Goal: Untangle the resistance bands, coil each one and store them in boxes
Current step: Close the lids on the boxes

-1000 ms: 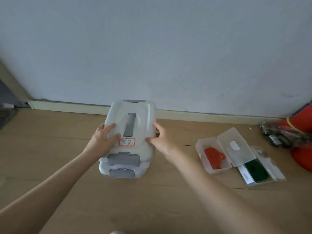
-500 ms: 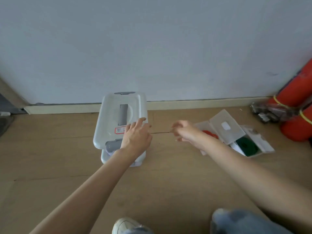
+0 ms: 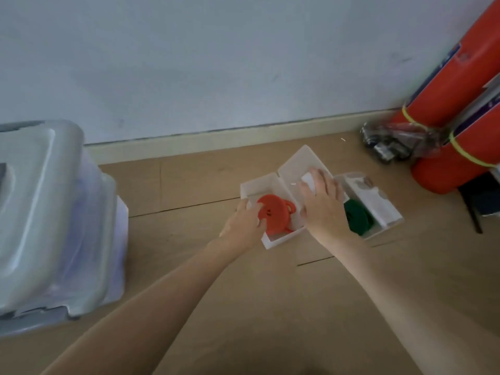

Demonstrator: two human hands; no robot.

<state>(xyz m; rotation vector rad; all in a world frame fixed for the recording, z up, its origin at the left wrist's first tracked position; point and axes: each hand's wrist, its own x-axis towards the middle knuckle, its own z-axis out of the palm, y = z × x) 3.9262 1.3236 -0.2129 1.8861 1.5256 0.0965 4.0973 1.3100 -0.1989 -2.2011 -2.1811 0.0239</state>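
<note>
On the wooden floor [image 3: 205,307], near the wall's skirting board [image 3: 216,136], two small white boxes lie side by side, both with lids flipped open. Left box [image 3: 270,185]: holds a coiled red band [image 3: 273,213]. Right box [image 3: 378,209]: holds a coiled green band [image 3: 357,216], partly hidden behind the right wrist.

Left hand [image 3: 244,226]: rests at the near-left edge of the red band's box, fingers lying against the coil; whether they grasp it or only touch it cannot be told, as the frame is blurred there.

Right hand [image 3: 322,204]: laid flat, fingers extended, on the open lid [image 3: 300,163] of the red band's box, where that lid overlaps the green band's box. Not clenched, nothing gripped.

Large translucent storage bin [image 3: 54,212] with grey lid stands at far left, well apart from the boxes. Red rolled mats [image 3: 446,109], bound with yellow ties, lean against the wall at far right; a crumpled clear plastic bag [image 3: 389,142] with dark contents lies at their foot.
</note>
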